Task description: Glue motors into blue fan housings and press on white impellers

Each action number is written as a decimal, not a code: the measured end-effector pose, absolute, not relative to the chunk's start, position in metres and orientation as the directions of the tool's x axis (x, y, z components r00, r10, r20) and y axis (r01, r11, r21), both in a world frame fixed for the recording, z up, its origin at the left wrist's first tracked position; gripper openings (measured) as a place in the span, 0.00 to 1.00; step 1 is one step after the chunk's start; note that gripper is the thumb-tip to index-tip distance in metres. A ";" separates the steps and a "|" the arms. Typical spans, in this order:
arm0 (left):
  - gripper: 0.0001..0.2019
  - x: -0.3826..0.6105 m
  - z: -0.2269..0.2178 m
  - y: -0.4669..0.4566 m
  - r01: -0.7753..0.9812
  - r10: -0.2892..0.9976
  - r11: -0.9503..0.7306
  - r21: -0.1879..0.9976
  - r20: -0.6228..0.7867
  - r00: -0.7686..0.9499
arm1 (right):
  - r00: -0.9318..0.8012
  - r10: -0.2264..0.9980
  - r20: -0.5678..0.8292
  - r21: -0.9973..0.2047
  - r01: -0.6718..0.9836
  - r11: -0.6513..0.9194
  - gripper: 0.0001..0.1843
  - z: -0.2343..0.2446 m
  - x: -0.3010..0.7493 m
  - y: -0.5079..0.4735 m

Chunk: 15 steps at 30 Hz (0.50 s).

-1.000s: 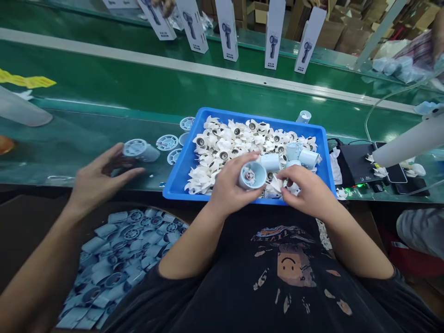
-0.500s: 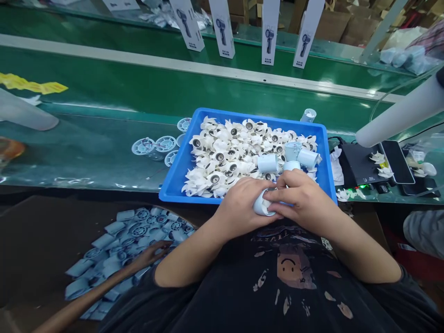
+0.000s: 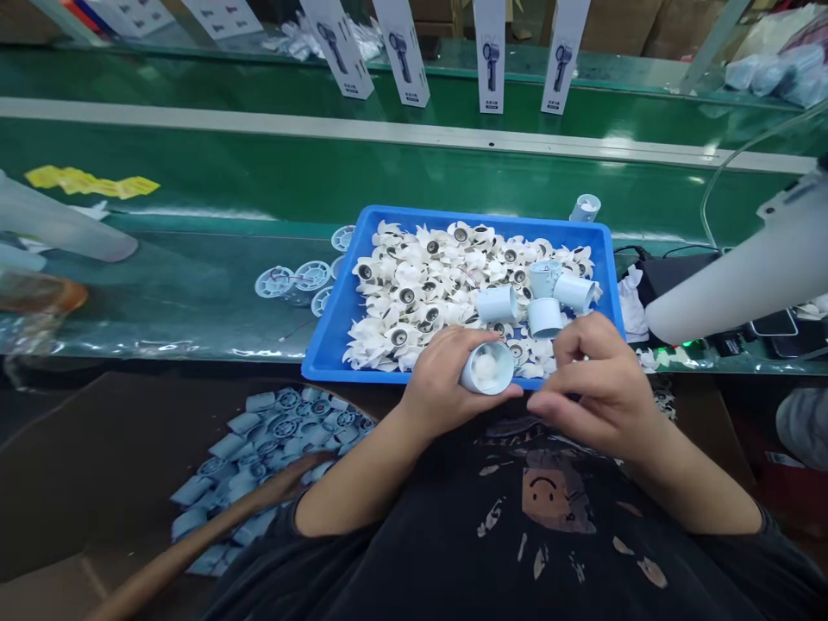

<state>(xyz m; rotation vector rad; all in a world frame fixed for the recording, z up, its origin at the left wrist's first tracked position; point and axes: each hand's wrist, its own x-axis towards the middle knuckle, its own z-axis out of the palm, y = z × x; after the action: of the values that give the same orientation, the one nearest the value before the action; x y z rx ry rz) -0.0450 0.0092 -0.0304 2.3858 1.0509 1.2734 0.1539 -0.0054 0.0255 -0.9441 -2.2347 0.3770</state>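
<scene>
My left hand (image 3: 436, 375) is wrapped round a light blue cylindrical housing (image 3: 467, 377), its open end facing up toward me. Inside the housing sits a white fan impeller (image 3: 486, 369). Just to the right, my right hand (image 3: 592, 388) is apart from the housing, fingers loosely bent and spread, with nothing visible in them. Both hands are over the near edge of a blue tray (image 3: 329, 345). White fan impellers (image 3: 407, 297) fill the tray, and several blue housings (image 3: 545, 317) lie on top at its right side.
A co-worker's hand (image 3: 294, 479) reaches into a heap of blue housings (image 3: 242, 466) at lower left. Several housings (image 3: 313, 275) stand left of the tray; another housing (image 3: 586, 208) stands behind it. White tubes (image 3: 730, 293) slant in from the sides. Printed boxes (image 3: 492, 60) line the shelf.
My right hand has drawn back to the right, off the housing. My left hand keeps hold of it, and the impeller inside now shows. The whole view has shifted slightly.
</scene>
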 end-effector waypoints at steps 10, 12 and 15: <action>0.29 -0.074 -0.006 0.070 0.455 0.773 -0.633 0.626 0.540 0.333 | -0.276 0.602 0.750 -0.394 0.544 0.741 0.11 0.009 0.203 -0.022; 0.30 -0.075 -0.002 0.130 0.563 0.768 -0.612 0.555 0.587 0.256 | -0.313 0.621 0.719 -0.417 0.520 0.745 0.10 0.004 0.203 -0.025; 0.35 -0.062 -0.009 0.226 0.633 0.843 -0.490 0.599 0.510 0.170 | -0.367 0.566 0.738 -0.415 0.414 0.810 0.09 -0.008 0.194 -0.026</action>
<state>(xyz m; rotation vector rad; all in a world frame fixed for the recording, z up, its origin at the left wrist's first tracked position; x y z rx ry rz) -0.0622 0.2259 -0.0092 2.1980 1.4249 1.2212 0.1937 -0.0257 -0.0076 -0.7269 -2.0104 0.1947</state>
